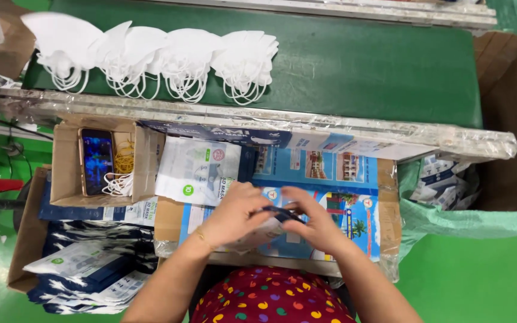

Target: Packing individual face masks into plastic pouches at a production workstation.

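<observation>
Hands: left hand and right hand both clamped on white mask pouch
Pouches: white stack behind; blue-white pile lower left

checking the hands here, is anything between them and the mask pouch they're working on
Nothing visible does. The left hand and right hand both already touch the pouch, pinching its dark top edge together over the blue printed board. The stack of flat pouches lies apart, behind the hands.
</observation>
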